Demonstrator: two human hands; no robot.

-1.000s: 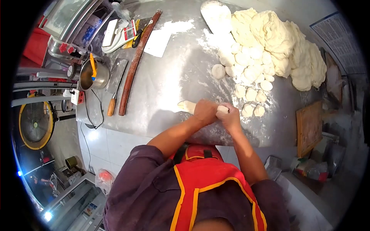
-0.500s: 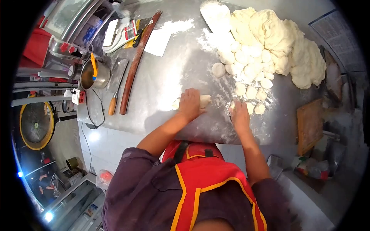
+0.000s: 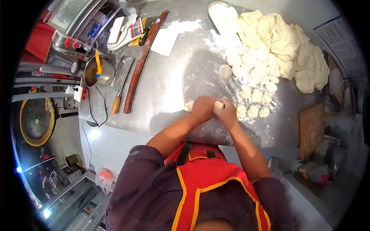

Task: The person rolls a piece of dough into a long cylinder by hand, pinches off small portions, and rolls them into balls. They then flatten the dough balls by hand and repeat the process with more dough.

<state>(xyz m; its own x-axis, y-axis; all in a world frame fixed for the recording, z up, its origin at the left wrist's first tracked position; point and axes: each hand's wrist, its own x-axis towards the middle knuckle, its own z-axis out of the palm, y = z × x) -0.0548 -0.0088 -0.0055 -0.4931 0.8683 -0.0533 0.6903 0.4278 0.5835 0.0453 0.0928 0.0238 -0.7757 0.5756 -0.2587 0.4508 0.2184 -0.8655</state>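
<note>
My left hand [image 3: 203, 109] is wrapped round a strip of dough [image 3: 188, 106] whose left end sticks out beside it, low over the table's near part. Touching it on the right, my right hand [image 3: 227, 114] pinches the strip's other end [image 3: 218, 106] with fingers closed. Just right of that hand lie small dough pieces [image 3: 252, 111] in short rows on floured metal. A flat round piece [image 3: 225, 71] sits farther back, beside a pile of floury rounds [image 3: 252, 61] and a large mass of dough [image 3: 279, 34].
On the left are a long rolling pin [image 3: 145, 57], a wooden-handled scraper [image 3: 116, 104], a metal pot [image 3: 104, 73] with an orange-handled tool, and a scale [image 3: 131, 35]. A white card [image 3: 165, 43] lies behind. A wooden board [image 3: 312, 130] stands at the right edge.
My right hand has moved left from the small pieces to the strip, beside my left hand. One more small piece now shows in the nearest row. The whole view has shifted slightly.
</note>
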